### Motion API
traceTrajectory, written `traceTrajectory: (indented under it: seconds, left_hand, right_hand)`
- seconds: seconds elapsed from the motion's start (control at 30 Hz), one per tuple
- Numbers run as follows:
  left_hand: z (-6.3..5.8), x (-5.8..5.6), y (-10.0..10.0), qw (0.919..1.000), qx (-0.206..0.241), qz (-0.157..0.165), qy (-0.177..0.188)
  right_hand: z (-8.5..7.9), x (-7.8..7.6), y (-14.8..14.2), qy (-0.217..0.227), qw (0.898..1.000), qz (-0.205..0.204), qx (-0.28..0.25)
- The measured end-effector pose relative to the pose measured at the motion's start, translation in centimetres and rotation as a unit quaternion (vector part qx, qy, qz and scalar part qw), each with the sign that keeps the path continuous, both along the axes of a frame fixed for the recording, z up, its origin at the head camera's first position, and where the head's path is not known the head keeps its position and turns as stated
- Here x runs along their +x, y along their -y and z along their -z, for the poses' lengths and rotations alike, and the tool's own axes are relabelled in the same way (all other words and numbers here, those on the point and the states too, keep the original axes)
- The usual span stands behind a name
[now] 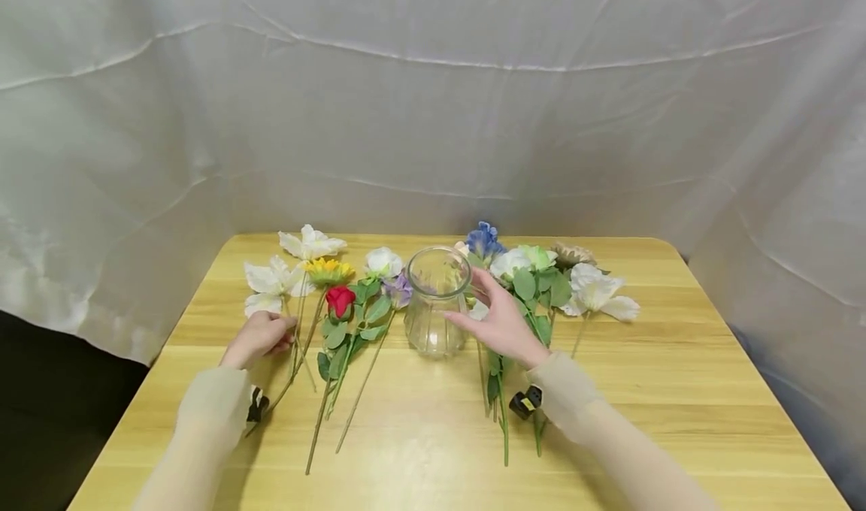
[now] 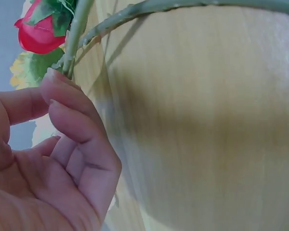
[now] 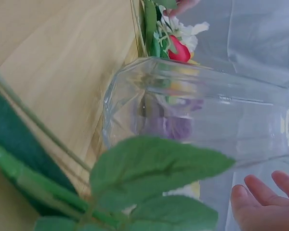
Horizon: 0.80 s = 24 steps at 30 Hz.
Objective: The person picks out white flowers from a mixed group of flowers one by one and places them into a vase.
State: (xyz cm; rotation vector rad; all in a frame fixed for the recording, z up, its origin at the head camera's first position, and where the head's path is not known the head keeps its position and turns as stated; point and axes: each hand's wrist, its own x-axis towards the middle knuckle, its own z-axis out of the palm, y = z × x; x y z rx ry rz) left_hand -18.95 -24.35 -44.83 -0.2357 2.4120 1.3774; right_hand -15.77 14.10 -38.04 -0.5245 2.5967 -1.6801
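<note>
At the left of the table, my left hand (image 1: 262, 336) has thumb and index finger together on a thin flower stem (image 2: 77, 36), beside the white flowers (image 1: 267, 278). The stem leaves the fingertips (image 2: 58, 79), close to the sunflower (image 1: 329, 271) and the red rose (image 1: 340, 300). A clear glass vase (image 1: 436, 323) stands upright mid-table. My right hand (image 1: 504, 319) is spread at its right side, thumb in front and fingers behind near the rim. In the right wrist view, the curved fingers (image 3: 262, 195) show a gap from the glass (image 3: 216, 110).
Between the left hand and vase lie a white rose (image 1: 383, 262) and a purple flower (image 1: 398, 291). Right of the vase lie a blue flower (image 1: 483, 242), a pale green flower (image 1: 537, 258), a brown flower (image 1: 573, 254) and a white flower (image 1: 598, 291). A grey curtain (image 1: 433, 120) hangs behind the table.
</note>
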Motion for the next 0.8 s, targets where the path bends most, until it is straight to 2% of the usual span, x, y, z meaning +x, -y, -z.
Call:
traceTrajectory:
  seconds: [0.2, 0.47, 0.63, 0.8]
  left_hand:
    - [-0.1, 0.1, 0.1, 0.9998, 0.019, -0.005, 0.0]
    - [0.0, 0.3, 0.3, 0.9987, 0.039, -0.024, -0.022]
    - [-0.3, 0.5, 0.6, 0.9957, -0.025, -0.029, -0.084]
    - [-0.8, 0.9, 1.1, 0.9823, -0.107, -0.036, -0.15]
  right_hand:
    - [2.5, -1.7, 0.6, -0.008, 1.0, -0.01, -0.014]
    - [3.0, -2.0, 1.2, -0.033, 0.999, 0.017, 0.028]
    - [2.9, -2.0, 1.2, -0.034, 0.998, 0.024, 0.039]
    - [3.0, -2.1, 1.3, -0.035, 0.999, 0.021, 0.03]
